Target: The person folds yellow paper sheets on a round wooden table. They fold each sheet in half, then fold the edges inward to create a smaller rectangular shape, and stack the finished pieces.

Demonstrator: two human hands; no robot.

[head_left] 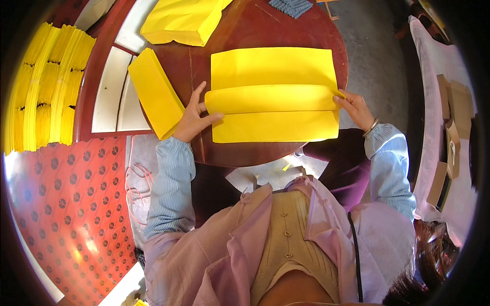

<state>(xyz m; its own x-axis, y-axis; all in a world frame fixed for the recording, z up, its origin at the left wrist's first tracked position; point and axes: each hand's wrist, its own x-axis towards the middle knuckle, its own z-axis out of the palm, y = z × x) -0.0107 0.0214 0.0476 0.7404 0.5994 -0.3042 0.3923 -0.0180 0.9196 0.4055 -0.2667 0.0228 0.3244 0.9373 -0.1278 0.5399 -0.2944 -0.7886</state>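
A large bright yellow sheet of paper point(274, 94) lies flat at the centre of a round dark red-brown wooden table point(240, 150), its long side running from nine to three o'clock. The near part is doubled over into a rounded band across the middle, so the sheet shows three strips: a flat upper one, the raised fold, and a flat lower one.

The left hand point(193, 118) sits at the sheet's nine o'clock end, fingers spread wide, thumb pressing on the lower strip beside the fold. The right hand point(356, 108) is at the three o'clock end, fingertips narrowed in a pinch on the corner of the fold; a thin bangle circles that wrist.

At nine o'clock from the left hand a thick rectangular stack of yellow sheets point(155, 94) touches the hand's back. At twelve o'clock a second loose yellow pile point(181, 20) is cut off by the frame, as is a small blue-grey ridged item point(291, 7), too clipped to identify.

Far at nine o'clock stand upright bundles of yellow paper point(43, 86), edges only visible. Below them lies a red patterned mat point(71, 209); grey concrete floor point(372, 56) shows at two o'clock.
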